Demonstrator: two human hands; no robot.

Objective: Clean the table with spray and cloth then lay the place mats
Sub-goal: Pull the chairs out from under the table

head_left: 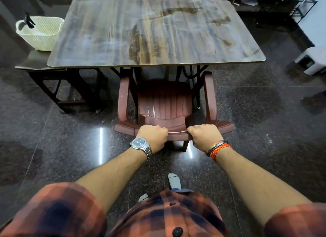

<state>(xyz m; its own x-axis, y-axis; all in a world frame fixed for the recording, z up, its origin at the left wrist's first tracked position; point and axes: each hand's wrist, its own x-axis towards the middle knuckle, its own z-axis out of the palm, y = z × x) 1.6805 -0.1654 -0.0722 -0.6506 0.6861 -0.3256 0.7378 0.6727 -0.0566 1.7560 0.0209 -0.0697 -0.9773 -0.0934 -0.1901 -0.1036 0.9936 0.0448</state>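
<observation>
A person stands behind a dark red plastic chair (165,102) and looks down at it. Both hands are on the top edge of the chair's back. The left hand (153,138) is curled tight around that edge, and it has a silver watch (140,143) on its wrist. The right hand (205,136) grips the same edge, with its fingers wrapped over the top. Its wrist has a red and orange thread band (220,149). The two hands are near each other but do not touch.

The table (155,34) is straight ahead of the person, past the chair. The chair faces it, and the front of the seat sits under the table's near edge. The brown wood-look top shows pale smeary streaks and a few darker patches.

A low dark stool (35,62) stands at the table's left side. A cream basket (41,35) sits on it, right beside the table's edge. A black thing (30,22) sticks up from the basket. It may be the top of a spray bottle, but it is too small to be sure.

The floor (247,113) is dark, shiny stone. The person wears a checked orange and black shirt (176,210) and grey socks (174,181).
</observation>
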